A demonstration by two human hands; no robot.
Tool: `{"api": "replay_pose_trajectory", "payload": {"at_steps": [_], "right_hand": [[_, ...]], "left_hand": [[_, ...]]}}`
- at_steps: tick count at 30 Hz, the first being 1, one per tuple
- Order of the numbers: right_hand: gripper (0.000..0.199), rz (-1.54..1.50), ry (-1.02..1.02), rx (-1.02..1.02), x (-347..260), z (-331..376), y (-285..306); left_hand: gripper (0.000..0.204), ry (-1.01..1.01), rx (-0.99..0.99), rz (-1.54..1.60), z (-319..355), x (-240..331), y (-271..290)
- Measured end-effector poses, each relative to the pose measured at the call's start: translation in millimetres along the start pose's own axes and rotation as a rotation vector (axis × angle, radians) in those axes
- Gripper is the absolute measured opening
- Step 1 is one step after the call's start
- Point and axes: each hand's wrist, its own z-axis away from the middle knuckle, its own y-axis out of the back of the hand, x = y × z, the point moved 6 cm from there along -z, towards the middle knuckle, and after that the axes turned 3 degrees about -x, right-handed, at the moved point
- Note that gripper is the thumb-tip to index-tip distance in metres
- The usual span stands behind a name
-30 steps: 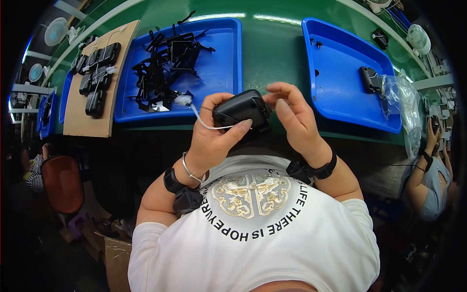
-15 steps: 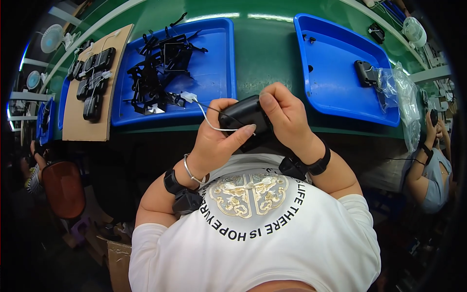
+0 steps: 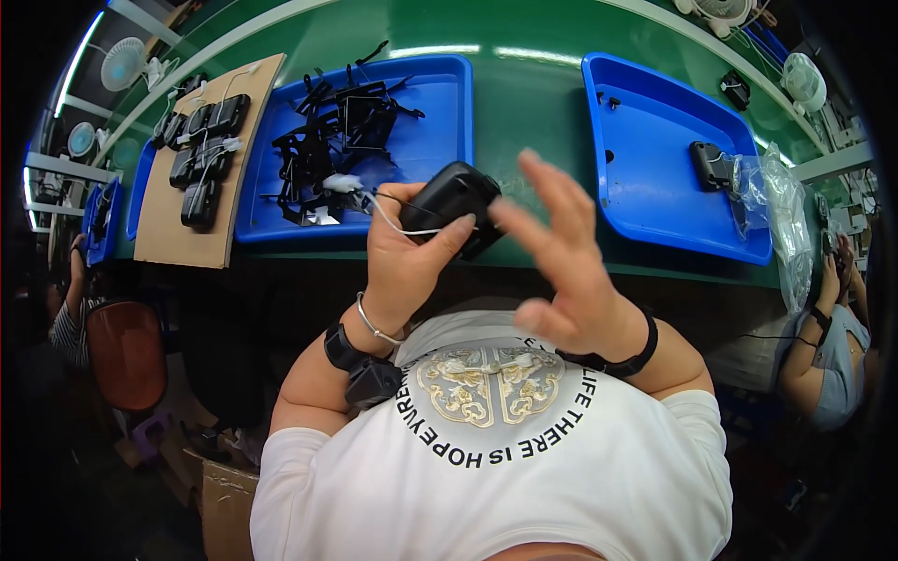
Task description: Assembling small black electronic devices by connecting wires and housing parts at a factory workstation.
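A black, rounded box-shaped device (image 3: 455,201) with a thin cable and a white connector (image 3: 342,183) is gripped in my left hand (image 3: 404,245). My left thumb presses on its near side, over the cable. Close to the device's right end, my right hand (image 3: 566,257) is off it, fingers spread and somewhat blurred, holding nothing. Beyond my left hand, a blue tray (image 3: 458,103) holds a heap of black brackets (image 3: 341,122).
A cardboard sheet (image 3: 159,241) at the left carries several black devices (image 3: 213,154) with white connectors. Toward the right, a second blue tray (image 3: 655,210) holds a black device (image 3: 711,166) beside clear plastic bags (image 3: 781,210). Another person (image 3: 828,355) sits at the far right.
My right hand has let go of the device and opened, drawing back toward me. The device stays in my left hand, turned slightly.
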Motion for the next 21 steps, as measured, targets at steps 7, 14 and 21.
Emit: {"api": "replay_pose_trajectory", "payload": {"at_steps": [7, 14, 21], "right_hand": [[0.062, -0.159, -0.028, 0.002, 8.7, -6.3, 0.0], [0.059, -0.293, -0.108, 0.041, 27.3, -3.0, -4.6], [0.051, -0.407, 0.06, -0.051, 12.3, -4.8, 1.5]], "left_hand": [[0.04, -0.051, 0.039, -0.009, 2.5, 1.6, 3.7], [0.04, -0.051, 0.064, 0.004, 2.7, 2.0, 2.8], [0.041, -0.017, 0.062, 0.096, -2.1, -4.4, -0.4]]}}
